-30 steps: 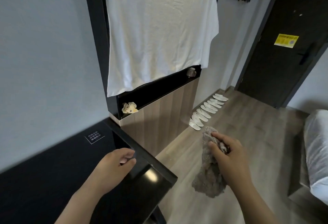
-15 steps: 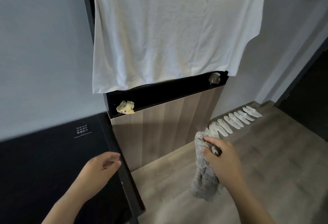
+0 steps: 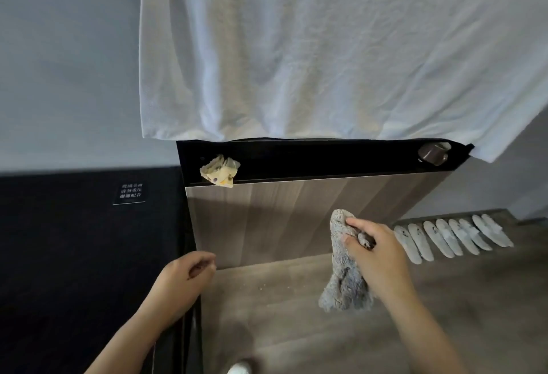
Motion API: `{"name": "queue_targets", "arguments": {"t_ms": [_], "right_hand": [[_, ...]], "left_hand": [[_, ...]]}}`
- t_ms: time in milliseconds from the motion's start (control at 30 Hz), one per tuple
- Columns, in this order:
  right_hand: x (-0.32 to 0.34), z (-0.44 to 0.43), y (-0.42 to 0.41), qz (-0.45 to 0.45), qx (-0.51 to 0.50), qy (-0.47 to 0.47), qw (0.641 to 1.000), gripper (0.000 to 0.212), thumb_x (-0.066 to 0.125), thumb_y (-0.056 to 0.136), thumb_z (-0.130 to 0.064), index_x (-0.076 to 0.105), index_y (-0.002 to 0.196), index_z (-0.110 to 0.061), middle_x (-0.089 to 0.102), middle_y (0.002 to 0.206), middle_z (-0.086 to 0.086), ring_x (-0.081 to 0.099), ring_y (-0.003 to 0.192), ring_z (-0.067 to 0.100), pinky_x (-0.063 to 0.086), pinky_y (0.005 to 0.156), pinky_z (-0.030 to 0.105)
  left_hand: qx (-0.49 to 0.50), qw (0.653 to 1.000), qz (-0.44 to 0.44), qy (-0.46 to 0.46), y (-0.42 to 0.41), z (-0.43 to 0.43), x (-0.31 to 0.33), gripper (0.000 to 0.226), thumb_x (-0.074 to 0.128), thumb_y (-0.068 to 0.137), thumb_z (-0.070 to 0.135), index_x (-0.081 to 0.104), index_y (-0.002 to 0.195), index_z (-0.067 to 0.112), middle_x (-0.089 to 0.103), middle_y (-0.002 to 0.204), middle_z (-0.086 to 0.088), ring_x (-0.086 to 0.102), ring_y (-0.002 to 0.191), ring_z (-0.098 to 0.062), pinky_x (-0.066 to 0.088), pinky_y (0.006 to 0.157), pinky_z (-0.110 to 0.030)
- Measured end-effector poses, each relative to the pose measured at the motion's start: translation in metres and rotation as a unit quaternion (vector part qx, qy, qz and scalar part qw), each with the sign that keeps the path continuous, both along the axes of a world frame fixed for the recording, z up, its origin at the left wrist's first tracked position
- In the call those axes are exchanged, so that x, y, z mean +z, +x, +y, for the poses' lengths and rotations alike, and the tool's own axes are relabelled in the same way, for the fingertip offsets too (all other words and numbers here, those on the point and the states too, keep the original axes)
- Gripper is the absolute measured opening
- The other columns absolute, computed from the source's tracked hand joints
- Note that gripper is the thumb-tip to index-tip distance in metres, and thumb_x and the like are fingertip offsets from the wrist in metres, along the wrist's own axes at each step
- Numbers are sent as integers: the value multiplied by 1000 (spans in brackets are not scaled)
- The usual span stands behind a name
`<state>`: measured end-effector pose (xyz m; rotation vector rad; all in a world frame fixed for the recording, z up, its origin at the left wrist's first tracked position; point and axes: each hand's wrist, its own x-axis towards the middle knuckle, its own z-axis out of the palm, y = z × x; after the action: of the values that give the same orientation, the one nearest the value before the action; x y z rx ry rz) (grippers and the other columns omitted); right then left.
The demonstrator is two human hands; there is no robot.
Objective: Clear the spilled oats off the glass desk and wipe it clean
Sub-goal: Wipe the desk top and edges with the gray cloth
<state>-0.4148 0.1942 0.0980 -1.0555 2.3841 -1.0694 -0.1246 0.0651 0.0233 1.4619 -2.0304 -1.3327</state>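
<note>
Grey cloth held off the right edge of the dark tabletop.
The right hand (image 3: 382, 258) has its fingers (image 3: 354, 222) clenched around the top of a shaggy grey cloth (image 3: 344, 281), which hangs over the wood floor (image 3: 296, 329) in front of a wood-panelled cabinet (image 3: 296, 213). The left hand (image 3: 181, 281) hovers at the edge of the black tabletop (image 3: 74, 255), fingers loosely curled with nothing visible in them. A few pale specks (image 3: 261, 287) lie on the floor between the hands. White slippers (image 3: 450, 237) line the wall.
</note>
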Motion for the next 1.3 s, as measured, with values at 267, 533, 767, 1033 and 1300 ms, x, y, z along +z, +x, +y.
{"name": "queue_targets", "arguments": {"t_ms": [267,533,767,1033,1300], "right_hand": [[-35,-91,-68,-24,129,21,991,29,69,85,-22,67,113,-31,55,108,-14,50,95,-7,34,77,9],[-62,-193,-134,-6,287,42,957,31,67,88,-24,65,118,-28,54,111,-11,49,90,-9,32,72,3],[-97,-273,-157,-2,392,85,916,33,62,89,-19,64,122,-21,52,118,-3,52,103,10,37,86,21],[-130,-334,-134,32,444,187,876,36,46,98,-30,51,132,-37,58,133,-1,55,118,30,45,97,52],[-137,-332,-124,112,467,196,855,43,45,99,-31,40,142,-34,35,150,2,55,116,37,43,93,53]], "left_hand": [[110,994,-15,6,-58,-19,9,20,64,89,20,65,105,33,70,97,14,60,90,15,44,72,-3],[240,970,-9,-28,-152,-57,34,28,61,91,22,65,118,20,68,106,11,62,97,3,50,92,-21],[337,939,-59,-36,-190,-51,42,25,62,90,24,66,114,24,66,100,16,61,91,5,48,84,-15],[416,902,-111,2,-182,-13,41,18,62,90,23,65,104,34,64,95,22,60,85,11,49,80,-16],[430,896,-114,18,-175,-4,25,18,63,89,20,63,97,36,65,93,22,56,88,15,41,72,-7]]}}
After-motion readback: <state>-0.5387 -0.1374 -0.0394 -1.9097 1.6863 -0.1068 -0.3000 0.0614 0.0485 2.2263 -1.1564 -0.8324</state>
